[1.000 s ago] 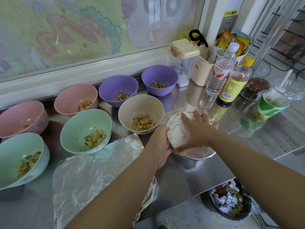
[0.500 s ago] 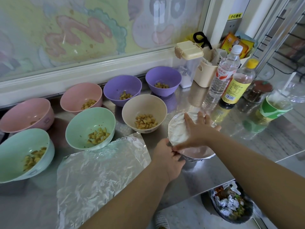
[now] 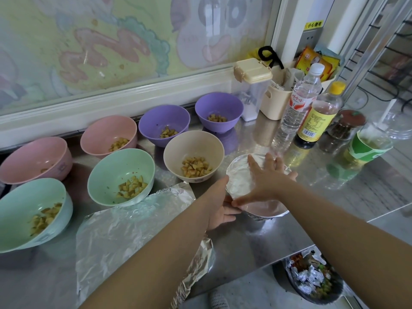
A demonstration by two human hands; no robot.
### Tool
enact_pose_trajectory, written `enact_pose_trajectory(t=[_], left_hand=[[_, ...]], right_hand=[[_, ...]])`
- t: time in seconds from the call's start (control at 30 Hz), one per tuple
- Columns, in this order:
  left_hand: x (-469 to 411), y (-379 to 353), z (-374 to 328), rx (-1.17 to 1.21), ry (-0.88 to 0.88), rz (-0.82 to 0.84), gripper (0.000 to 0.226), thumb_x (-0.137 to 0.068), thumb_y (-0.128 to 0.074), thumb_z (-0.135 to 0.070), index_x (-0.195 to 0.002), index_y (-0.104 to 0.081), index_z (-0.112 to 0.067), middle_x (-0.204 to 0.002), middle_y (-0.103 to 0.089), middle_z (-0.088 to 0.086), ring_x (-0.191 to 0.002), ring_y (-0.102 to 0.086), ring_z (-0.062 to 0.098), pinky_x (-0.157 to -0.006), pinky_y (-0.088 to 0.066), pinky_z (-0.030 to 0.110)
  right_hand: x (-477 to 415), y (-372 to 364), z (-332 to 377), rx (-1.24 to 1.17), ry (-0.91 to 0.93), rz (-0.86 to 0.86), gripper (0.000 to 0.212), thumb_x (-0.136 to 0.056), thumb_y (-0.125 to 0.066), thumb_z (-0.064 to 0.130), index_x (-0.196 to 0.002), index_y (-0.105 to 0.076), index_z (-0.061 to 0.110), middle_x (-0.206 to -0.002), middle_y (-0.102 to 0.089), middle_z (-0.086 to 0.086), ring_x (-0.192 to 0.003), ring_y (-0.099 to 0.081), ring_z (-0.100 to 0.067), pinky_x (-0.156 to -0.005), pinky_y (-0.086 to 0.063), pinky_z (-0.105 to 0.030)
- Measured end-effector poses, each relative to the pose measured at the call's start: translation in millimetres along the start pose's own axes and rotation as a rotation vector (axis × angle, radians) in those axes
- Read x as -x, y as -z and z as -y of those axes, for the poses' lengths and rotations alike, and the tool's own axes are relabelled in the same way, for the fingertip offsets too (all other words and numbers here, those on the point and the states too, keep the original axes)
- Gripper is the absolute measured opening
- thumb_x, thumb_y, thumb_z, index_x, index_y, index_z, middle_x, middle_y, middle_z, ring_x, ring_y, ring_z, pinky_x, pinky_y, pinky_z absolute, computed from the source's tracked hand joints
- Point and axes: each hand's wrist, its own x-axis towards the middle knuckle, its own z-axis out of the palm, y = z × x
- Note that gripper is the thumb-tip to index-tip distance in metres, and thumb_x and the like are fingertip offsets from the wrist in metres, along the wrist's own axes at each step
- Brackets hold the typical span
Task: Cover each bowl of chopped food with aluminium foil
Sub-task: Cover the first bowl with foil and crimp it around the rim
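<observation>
The right hand lies flat on top of the foil-covered bowl, fingers straight and spread, palm pressing the foil down. The left hand sits at that bowl's near-left side, just under the right thumb, its fingers curled against the foil edge below the rim and clasping the bowl. The bowl stands on the steel surface between the two hands. Under the left forearm and spreading out to its left, a loose foil sheet lies wrinkled on the surface. Just beyond the left hand stands the beige bowl, uncovered, with chopped yellow pieces in it. Further left of that hand are the nearer mint bowl and the outer mint bowl, both uncovered with chopped pieces. Beyond them stand two pink bowls and two purple bowls, also uncovered. Past the right hand's fingertips stand a clear water bottle and a yellow-capped bottle, near the covered bowl but apart from it.
</observation>
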Motion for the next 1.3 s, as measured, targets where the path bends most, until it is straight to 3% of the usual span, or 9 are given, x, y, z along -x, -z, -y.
enact_pose_trajectory(t=[0.2, 0.3, 0.57, 0.7, 0.83, 0.93, 1.03, 1.13, 1.3], left_hand=[[-5, -3, 7, 0.234, -0.048, -0.051, 0.033, -0.102, -0.04, -0.039, -0.105, -0.058, -0.012, -0.115, -0.063, 0.006, -0.115, -0.054, 0.027, -0.118, -0.027, 0.048], [-9, -6, 24, 0.428, -0.064, -0.149, 0.023, -0.103, -0.043, -0.033, -0.103, -0.056, -0.013, -0.103, -0.059, 0.004, -0.104, -0.051, 0.024, -0.107, -0.033, 0.044], [8, -32, 14, 0.708, -0.034, 0.042, 0.045, -0.103, -0.037, -0.04, -0.116, -0.062, -0.005, -0.105, -0.067, 0.018, -0.092, -0.061, 0.032, -0.076, -0.049, 0.044], [10, -27, 0, 0.72, 0.028, 0.085, 0.063, -0.102, -0.029, -0.055, -0.13, -0.058, -0.007, -0.126, -0.063, 0.021, -0.101, -0.058, 0.037, -0.092, -0.043, 0.052], [18, -26, -9, 0.644, 0.064, 0.142, 0.064, -0.101, -0.023, -0.058, -0.112, -0.063, -0.008, -0.086, -0.073, 0.021, -0.09, -0.059, 0.037, -0.079, -0.045, 0.047], [17, -25, -13, 0.587, 0.073, 0.171, 0.062, -0.1, -0.025, -0.055, -0.104, -0.063, -0.007, -0.076, -0.073, 0.021, -0.088, -0.058, 0.037, -0.074, -0.043, 0.046], [14, -20, -14, 0.535, 0.064, 0.163, 0.059, -0.1, -0.027, -0.053, -0.11, -0.065, -0.009, -0.084, -0.074, 0.021, -0.093, -0.059, 0.037, -0.078, -0.044, 0.046], [9, -11, -12, 0.508, 0.048, 0.151, 0.068, -0.098, -0.029, -0.063, -0.134, -0.058, -0.012, -0.111, -0.07, 0.019, -0.102, -0.059, 0.037, -0.082, -0.046, 0.051], [1, -5, -8, 0.571, -0.197, -0.033, 0.041, -0.101, -0.043, -0.05, -0.123, -0.058, -0.019, -0.12, -0.066, 0.005, -0.099, -0.061, 0.023, -0.095, -0.047, 0.043]], right_hand=[[-2, 2, -5, -0.073, -0.089, -0.002, 0.162, -0.031, -0.054, 0.106, -0.153, 0.028, 0.039, -0.163, 0.03, -0.015, -0.15, 0.022, -0.044, -0.109, -0.007, -0.081], [-5, 7, -7, -0.064, -0.077, -0.053, 0.157, -0.035, -0.053, 0.106, -0.153, 0.028, 0.041, -0.162, 0.035, -0.012, -0.149, 0.027, -0.044, -0.106, -0.004, -0.085], [-20, 8, -4, -0.021, 0.077, -0.011, 0.152, -0.032, -0.059, 0.104, -0.152, 0.02, 0.053, -0.165, 0.029, 0.007, -0.149, 0.027, -0.044, -0.102, -0.001, -0.088], [-21, 6, -4, -0.023, 0.076, -0.01, 0.155, -0.025, -0.054, 0.105, -0.151, 0.021, 0.053, -0.165, 0.026, 0.007, -0.15, 0.025, -0.044, -0.104, -0.004, -0.087], [-20, 7, -4, -0.031, 0.073, -0.021, 0.153, -0.035, -0.062, 0.102, -0.153, 0.019, 0.049, -0.167, 0.022, 0.005, -0.15, 0.022, -0.045, -0.105, -0.006, -0.086], [-23, 6, -4, -0.027, 0.072, -0.025, 0.155, -0.031, -0.058, 0.104, -0.153, 0.019, 0.049, -0.167, 0.022, 0.004, -0.151, 0.021, -0.045, -0.105, -0.005, -0.086], [-30, 1, -5, -0.028, 0.075, -0.042, 0.164, -0.015, -0.042, 0.112, -0.153, 0.021, 0.047, -0.168, 0.019, -0.001, -0.151, 0.021, -0.044, -0.112, -0.005, -0.079], [-24, 0, -3, -0.052, 0.024, -0.06, 0.161, -0.021, -0.047, 0.11, -0.154, 0.02, 0.046, -0.168, 0.021, -0.002, -0.152, 0.019, -0.043, -0.109, -0.007, -0.083], [-30, 12, -21, -0.154, -0.102, -0.011, 0.168, -0.017, -0.024, 0.115, -0.158, 0.019, 0.034, -0.167, 0.025, -0.004, -0.153, 0.009, -0.045, -0.117, -0.012, -0.071]])
